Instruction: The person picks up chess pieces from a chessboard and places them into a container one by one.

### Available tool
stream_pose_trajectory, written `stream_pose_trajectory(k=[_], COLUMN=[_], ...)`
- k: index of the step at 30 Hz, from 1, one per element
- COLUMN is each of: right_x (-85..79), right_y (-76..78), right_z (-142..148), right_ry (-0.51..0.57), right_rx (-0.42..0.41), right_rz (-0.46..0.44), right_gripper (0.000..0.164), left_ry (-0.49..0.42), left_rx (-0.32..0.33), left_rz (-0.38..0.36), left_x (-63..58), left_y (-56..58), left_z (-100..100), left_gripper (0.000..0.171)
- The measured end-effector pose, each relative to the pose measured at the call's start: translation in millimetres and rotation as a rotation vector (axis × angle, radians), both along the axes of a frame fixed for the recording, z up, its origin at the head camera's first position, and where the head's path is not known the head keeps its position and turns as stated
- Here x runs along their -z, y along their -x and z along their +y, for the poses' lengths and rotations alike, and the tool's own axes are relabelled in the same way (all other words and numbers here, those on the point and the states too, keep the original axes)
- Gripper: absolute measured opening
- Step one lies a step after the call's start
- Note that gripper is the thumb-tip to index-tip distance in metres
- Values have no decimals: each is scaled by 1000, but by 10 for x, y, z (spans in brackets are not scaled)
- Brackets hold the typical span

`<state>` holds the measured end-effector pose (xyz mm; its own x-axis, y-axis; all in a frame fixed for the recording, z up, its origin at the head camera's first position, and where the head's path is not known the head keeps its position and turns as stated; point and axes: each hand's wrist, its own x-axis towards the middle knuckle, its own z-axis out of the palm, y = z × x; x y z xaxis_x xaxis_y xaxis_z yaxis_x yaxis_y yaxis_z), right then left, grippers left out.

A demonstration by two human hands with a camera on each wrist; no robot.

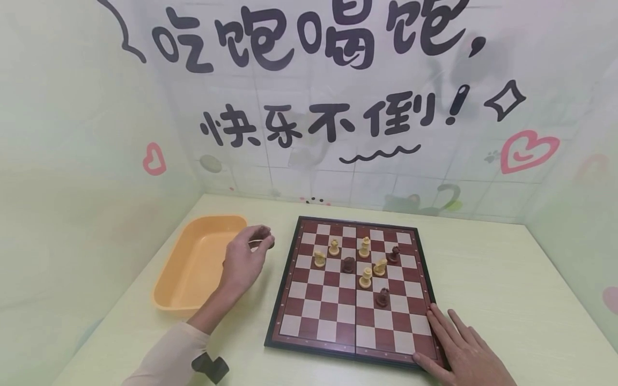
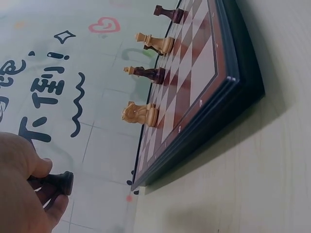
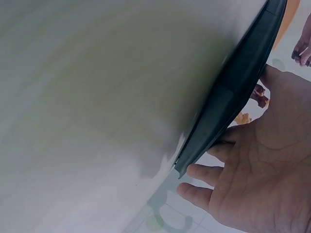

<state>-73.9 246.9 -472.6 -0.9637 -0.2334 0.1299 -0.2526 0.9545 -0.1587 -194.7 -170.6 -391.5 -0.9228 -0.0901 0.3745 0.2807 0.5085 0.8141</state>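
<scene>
Between thumb and fingers my left hand [image 1: 243,262] pinches a dark chess piece [image 2: 64,182], whose top the fingers hide in the left wrist view. That hand is held between the orange tray and the left side of the chessboard [image 1: 315,342]. My right hand [image 1: 467,354] rests at the board's near right corner, fingers extended along the edge and thumb on the near side. On the board stand several cream pieces, among them a knight [image 1: 319,259] and a taller piece [image 1: 364,247]. Dark pieces stand among them, one [image 1: 383,297] nearest my right hand.
An orange plastic tray [image 1: 166,268] sits on the pale table [image 1: 512,279] at the left. Behind the table hangs a whitish sheet [image 1: 289,182] with black lettering and pink hearts. Similar sheets close off both sides.
</scene>
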Motion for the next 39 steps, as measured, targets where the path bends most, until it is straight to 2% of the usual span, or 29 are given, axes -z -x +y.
stream_pose_trajectory(k=[22, 29, 39], right_x=[5, 1, 8], right_y=[-1, 17, 17], right_z=[-14, -14, -2], right_ry=[-5, -7, 3], right_rx=[16, 16, 7], right_rz=[-15, -33, -22], right_gripper=[99, 99, 98], left_ry=[40, 92, 101], left_rx=[-72, -114, -128], left_rz=[-45, 3, -13], left_x=[117, 156, 203], left_y=[-27, -26, -45], left_z=[-347, -487, -603], left_gripper=[23, 19, 22])
